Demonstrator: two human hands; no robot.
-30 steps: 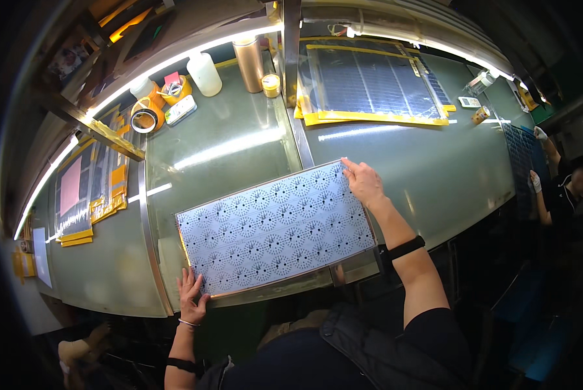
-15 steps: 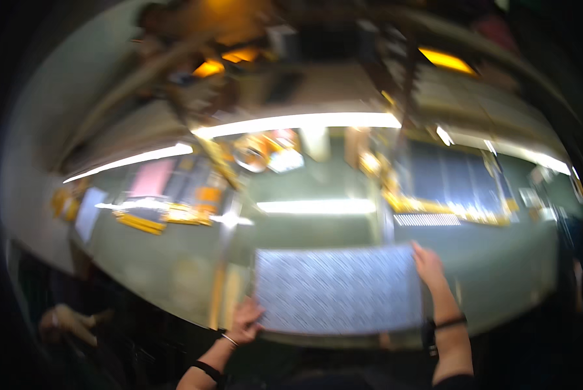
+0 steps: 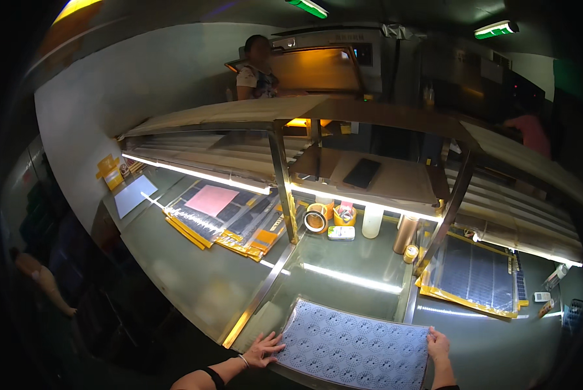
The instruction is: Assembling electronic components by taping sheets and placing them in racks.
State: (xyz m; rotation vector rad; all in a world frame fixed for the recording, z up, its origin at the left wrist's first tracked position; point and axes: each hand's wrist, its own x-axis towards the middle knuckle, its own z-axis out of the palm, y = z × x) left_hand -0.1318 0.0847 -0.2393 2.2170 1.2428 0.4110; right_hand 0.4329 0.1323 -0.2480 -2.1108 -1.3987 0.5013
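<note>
A pale blue rectangular sheet (image 3: 356, 344) with repeating round dotted patterns and a thin border lies before me at the bench's near edge, slightly tilted in view. My left hand (image 3: 263, 350) holds its left edge, fingers spread along the margin. At the upper right corner, my right hand (image 3: 438, 344) pinches the sheet between thumb and bent fingers. Whether the sheet rests on the bench or hangs just above it, I cannot tell. The lower right edge of the sheet runs out toward the bottom of the picture.
The green glass-like bench top (image 3: 350, 266) carries tape rolls (image 3: 315, 221), a white bottle (image 3: 372, 221) and a copper-coloured cylinder (image 3: 405, 234). Dark yellow-edged film sheets (image 3: 467, 276) lie right, others left. A shelf (image 3: 382, 172) bears a phone (image 3: 362, 173). A person (image 3: 258, 71) stands beyond.
The view has tilted up and sharpened from a blur, so the shelf and room beyond show. Both hands still hold the sheet, which now appears lower and rotated.
</note>
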